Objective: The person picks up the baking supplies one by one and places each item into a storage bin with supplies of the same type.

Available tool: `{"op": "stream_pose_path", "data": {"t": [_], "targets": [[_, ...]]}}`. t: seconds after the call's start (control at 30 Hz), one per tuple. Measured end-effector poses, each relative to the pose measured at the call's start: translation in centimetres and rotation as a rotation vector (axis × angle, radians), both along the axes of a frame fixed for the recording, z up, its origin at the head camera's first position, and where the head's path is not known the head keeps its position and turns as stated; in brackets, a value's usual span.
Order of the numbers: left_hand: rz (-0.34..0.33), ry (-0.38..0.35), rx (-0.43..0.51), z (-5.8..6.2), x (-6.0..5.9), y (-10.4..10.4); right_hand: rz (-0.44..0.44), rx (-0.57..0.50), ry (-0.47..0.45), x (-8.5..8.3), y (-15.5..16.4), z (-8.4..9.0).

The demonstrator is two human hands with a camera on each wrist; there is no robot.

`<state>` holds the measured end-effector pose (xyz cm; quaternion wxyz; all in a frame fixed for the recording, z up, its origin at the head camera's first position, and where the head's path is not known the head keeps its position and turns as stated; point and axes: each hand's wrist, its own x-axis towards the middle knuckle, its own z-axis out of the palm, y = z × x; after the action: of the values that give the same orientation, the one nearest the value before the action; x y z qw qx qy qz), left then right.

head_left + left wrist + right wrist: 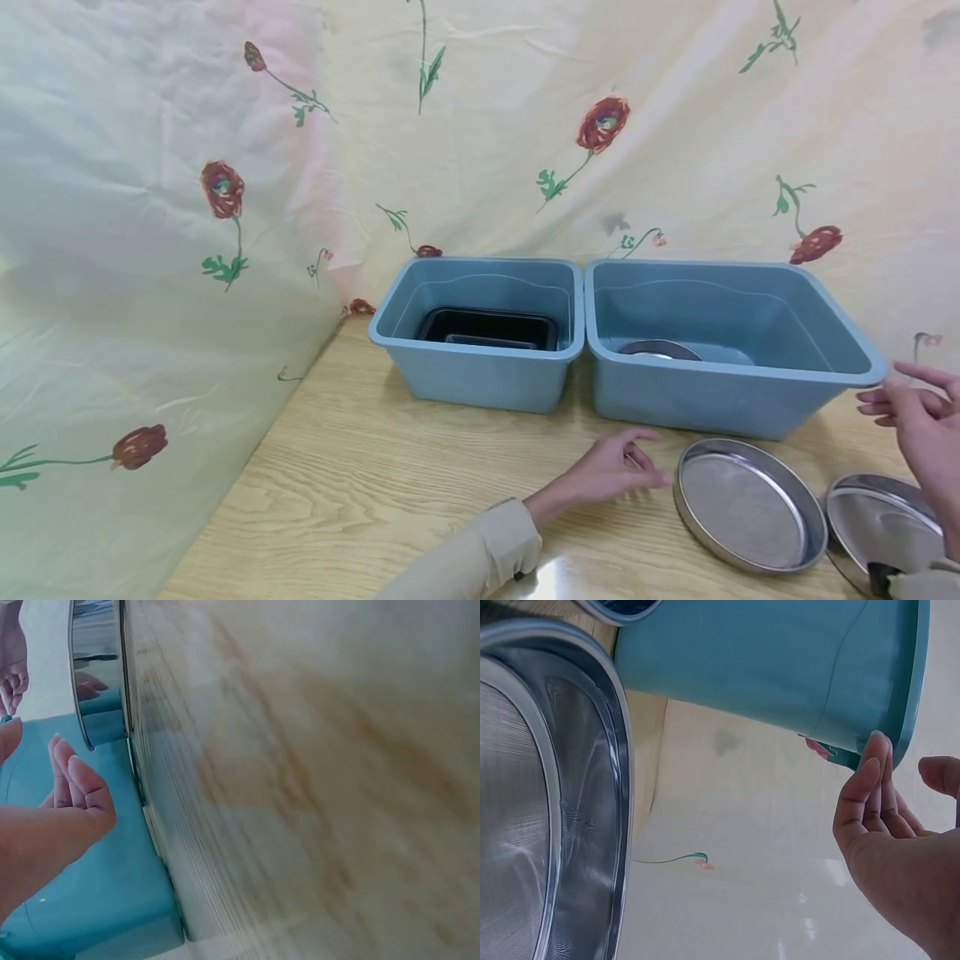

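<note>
My left hand (603, 467) hovers just left of a round metal baking pan (742, 504), its fingers loosely bent with a gap between thumb and fingers and nothing held. In the left wrist view the left hand (71, 799) is seen side-on, apart from the pan's rim (126, 690). My right hand (926, 425) is at the right end of the right blue bin (697, 400), fingers relaxed. In the right wrist view its fingertips (874, 757) overlap the bin's corner; whether they touch cannot be told. A second round pan (885, 529) lies below this hand, partly covered by the forearm.
Inside the right bin sits another round metal item (660, 347), mostly hidden by the front wall. The left blue bin (487, 379) stands beside it, holding a black rectangular pan (487, 323). Both bins rest on a wood-grain table (337, 483) against a flowered cloth (480, 150).
</note>
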<state>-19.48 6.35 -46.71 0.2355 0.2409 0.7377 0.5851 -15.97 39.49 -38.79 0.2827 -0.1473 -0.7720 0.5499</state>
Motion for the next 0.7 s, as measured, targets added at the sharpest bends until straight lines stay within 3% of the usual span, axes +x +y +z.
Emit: {"op": "stream_pose_path", "data": {"t": [0.27, 0.57, 0.7], "targets": [[0.022, 0.031, -0.071, 0.3, 0.1, 0.9, 0.032, -0.013, 0.020, -0.4, 0.2, -0.2], [0.033, 0.045, -0.074, 0.0, 0.1, 1.4, 0.089, -0.050, 0.081, -0.5, 0.1, -0.3], [0.037, 0.049, -0.079, -0.1, 0.2, 1.7, 0.076, -0.023, 0.034, -0.8, 0.1, -0.1]]}}
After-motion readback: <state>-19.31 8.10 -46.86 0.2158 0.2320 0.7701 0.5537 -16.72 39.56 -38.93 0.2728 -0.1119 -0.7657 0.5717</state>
